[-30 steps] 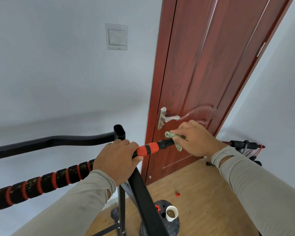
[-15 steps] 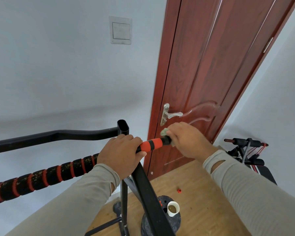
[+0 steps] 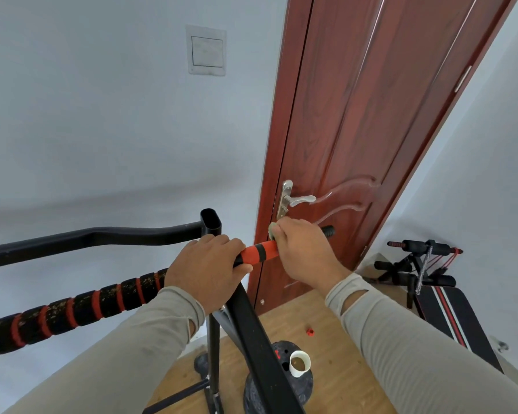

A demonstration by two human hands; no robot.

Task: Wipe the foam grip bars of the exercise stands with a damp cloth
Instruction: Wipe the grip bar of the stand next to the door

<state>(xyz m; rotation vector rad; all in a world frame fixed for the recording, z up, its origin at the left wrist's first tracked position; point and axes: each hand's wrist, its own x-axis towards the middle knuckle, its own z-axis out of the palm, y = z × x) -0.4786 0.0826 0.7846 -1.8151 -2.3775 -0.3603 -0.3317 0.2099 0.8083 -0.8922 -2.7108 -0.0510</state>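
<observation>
A black exercise stand's foam grip bar (image 3: 259, 253), banded orange and black, runs across the middle of the head view. My left hand (image 3: 205, 268) grips the bar where it meets the black upright. My right hand (image 3: 304, 253) is wrapped round the bar further right, with a pale green cloth (image 3: 272, 229) bunched under its fingers; only a small corner of the cloth shows. The bar's black end (image 3: 328, 231) pokes out beyond my right hand. To the left, the same bar's longer foam stretch (image 3: 72, 309) is speckled with dirt.
A red-brown door (image 3: 356, 130) with a silver handle (image 3: 296, 200) stands just behind the bar. At the right, a sit-up bench (image 3: 425, 273) leans by the wall. On the wooden floor lie a weight plate (image 3: 260, 386), a paper cup (image 3: 299, 363) on it, and a small red cap (image 3: 310, 331).
My right hand slid with the cloth along the bar toward my left hand, uncovering the bar's black end. The cloth is now mostly hidden under the fingers. My left hand kept its grip.
</observation>
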